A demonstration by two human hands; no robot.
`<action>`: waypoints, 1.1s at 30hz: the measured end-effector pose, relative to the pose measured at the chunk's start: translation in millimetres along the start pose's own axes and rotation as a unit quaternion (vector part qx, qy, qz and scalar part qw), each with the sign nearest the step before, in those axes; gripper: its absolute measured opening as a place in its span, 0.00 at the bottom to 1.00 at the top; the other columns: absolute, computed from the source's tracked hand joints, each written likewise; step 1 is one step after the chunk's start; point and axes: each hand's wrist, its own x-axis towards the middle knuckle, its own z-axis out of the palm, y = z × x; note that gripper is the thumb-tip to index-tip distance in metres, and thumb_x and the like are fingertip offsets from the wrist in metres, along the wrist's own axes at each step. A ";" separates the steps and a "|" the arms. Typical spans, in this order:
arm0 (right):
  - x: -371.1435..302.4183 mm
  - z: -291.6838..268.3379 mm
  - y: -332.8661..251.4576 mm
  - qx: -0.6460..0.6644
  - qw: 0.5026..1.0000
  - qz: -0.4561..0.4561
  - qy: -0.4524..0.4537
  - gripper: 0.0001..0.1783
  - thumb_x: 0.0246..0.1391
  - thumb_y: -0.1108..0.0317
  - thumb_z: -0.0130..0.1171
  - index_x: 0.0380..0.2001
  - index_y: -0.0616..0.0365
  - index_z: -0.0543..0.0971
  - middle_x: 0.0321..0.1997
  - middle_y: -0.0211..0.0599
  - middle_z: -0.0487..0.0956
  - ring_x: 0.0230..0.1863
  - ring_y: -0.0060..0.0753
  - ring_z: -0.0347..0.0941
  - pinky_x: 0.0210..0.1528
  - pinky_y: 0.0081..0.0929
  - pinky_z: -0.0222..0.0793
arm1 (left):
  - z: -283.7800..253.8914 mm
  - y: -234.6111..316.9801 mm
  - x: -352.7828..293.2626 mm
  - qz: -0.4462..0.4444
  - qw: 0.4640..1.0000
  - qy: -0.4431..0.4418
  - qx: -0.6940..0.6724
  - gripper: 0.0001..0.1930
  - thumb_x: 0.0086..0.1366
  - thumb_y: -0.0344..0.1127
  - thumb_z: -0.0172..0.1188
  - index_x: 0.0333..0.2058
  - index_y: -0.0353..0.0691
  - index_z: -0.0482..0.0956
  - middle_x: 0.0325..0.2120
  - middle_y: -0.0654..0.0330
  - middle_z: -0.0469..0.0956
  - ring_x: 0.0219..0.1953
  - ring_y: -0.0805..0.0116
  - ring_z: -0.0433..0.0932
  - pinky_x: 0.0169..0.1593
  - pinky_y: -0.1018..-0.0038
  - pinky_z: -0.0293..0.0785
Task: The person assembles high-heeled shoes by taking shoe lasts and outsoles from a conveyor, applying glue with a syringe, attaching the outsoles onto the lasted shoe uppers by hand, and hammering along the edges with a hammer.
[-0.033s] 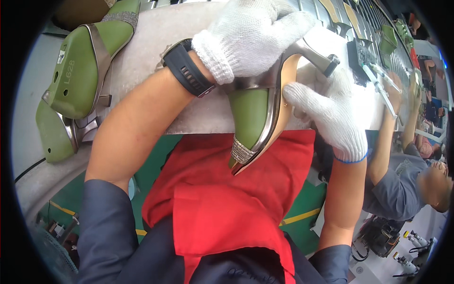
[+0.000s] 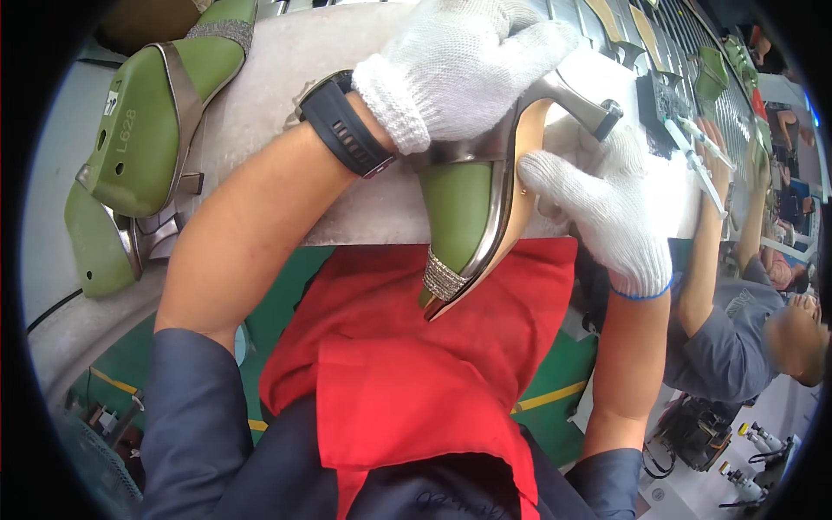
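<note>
1. High-heeled sandal [image 2: 490, 204] on its green shoe last [image 2: 458, 208]: held tilted at the front of the pale work slab [image 2: 334, 215], with the toe projecting past the slab's near edge, above the red apron [image 2: 416, 390]. The metallic heel [image 2: 582, 106] points to the upper right.

2. Left hand [image 2: 468, 74], white-gloved: closed over the rear of the sandal, beside the heel; its fingertips are hidden, so their exact spread cannot be told.

3. Right hand [image 2: 607, 195], white-gloved: holds the sandal from the sole side, thumb [image 2: 550, 178] against the tan sole [image 2: 520, 186], the other fingers largely concealed behind.

4. Left margin: a second green-lasted shoe [image 2: 143, 130] lies near the slab's left edge. A bare strip of slab separates it from the left forearm [image 2: 251, 208].

5. Right margin: room is narrower; a co-worker's arm [image 2: 706, 260] stands just beyond the right hand, and a dark block [image 2: 650, 100] lies beyond the heel tip.

6. Far edge: a slatted conveyor [image 2: 591, 26] borders the slab.
</note>
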 end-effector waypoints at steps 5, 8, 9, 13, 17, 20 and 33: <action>-0.1 5.8 -1.8 -0.004 0.999 0.036 0.010 0.32 0.59 0.71 0.76 0.65 0.65 0.79 0.41 0.31 0.84 0.30 0.18 0.77 0.30 0.18 0.72 | 3.5 -2.5 -6.4 0.117 0.975 0.072 0.173 0.18 0.68 0.38 0.63 0.53 0.37 0.86 0.42 0.52 0.87 0.39 0.48 0.87 0.42 0.56 0.83; -0.9 14.4 1.7 -0.071 0.996 -0.036 0.048 0.27 0.57 0.64 0.77 0.57 0.66 0.84 0.40 0.36 0.87 0.36 0.20 0.82 0.37 0.23 0.80 | -0.5 -4.6 -5.3 0.112 0.982 0.050 0.143 0.19 0.66 0.37 0.64 0.53 0.36 0.86 0.43 0.52 0.87 0.38 0.48 0.87 0.40 0.55 0.83; -0.8 18.9 4.9 -0.050 0.996 -0.041 0.068 0.27 0.57 0.64 0.77 0.56 0.66 0.84 0.39 0.35 0.87 0.35 0.19 0.81 0.37 0.23 0.80 | -0.8 -6.1 -4.0 0.098 0.990 0.025 0.099 0.19 0.65 0.37 0.64 0.53 0.36 0.86 0.43 0.52 0.87 0.38 0.48 0.87 0.40 0.54 0.83; 2.7 30.2 11.6 -0.013 0.987 -0.090 0.136 0.25 0.56 0.64 0.77 0.54 0.66 0.85 0.39 0.33 0.86 0.35 0.20 0.81 0.37 0.23 0.80 | 3.2 -4.1 -6.8 0.115 0.982 0.056 0.136 0.18 0.67 0.37 0.63 0.52 0.36 0.86 0.43 0.52 0.87 0.39 0.46 0.87 0.42 0.55 0.84; 9.5 29.9 16.4 0.068 0.988 -0.043 0.134 0.25 0.56 0.66 0.77 0.55 0.66 0.84 0.43 0.34 0.86 0.38 0.22 0.81 0.41 0.24 0.81 | -1.7 2.8 -3.4 0.046 0.995 0.034 0.077 0.15 0.72 0.37 0.60 0.51 0.37 0.87 0.41 0.50 0.88 0.40 0.46 0.87 0.44 0.58 0.84; 1.6 33.3 19.5 0.165 0.977 -0.028 0.134 0.33 0.58 0.67 0.77 0.63 0.70 0.77 0.54 0.43 0.85 0.52 0.31 0.82 0.56 0.35 0.83 | -7.2 18.3 -1.3 -0.066 0.994 0.009 -0.088 0.15 0.75 0.39 0.59 0.50 0.37 0.88 0.39 0.48 0.89 0.40 0.49 0.88 0.45 0.60 0.84; -22.5 38.5 13.1 0.078 0.992 0.046 0.093 0.41 0.57 0.70 0.76 0.70 0.71 0.70 0.55 0.46 0.85 0.52 0.32 0.84 0.57 0.30 0.82 | -23.2 21.1 6.0 -0.173 0.958 -0.031 -0.229 0.17 0.77 0.44 0.59 0.47 0.36 0.89 0.35 0.47 0.89 0.38 0.57 0.89 0.45 0.63 0.83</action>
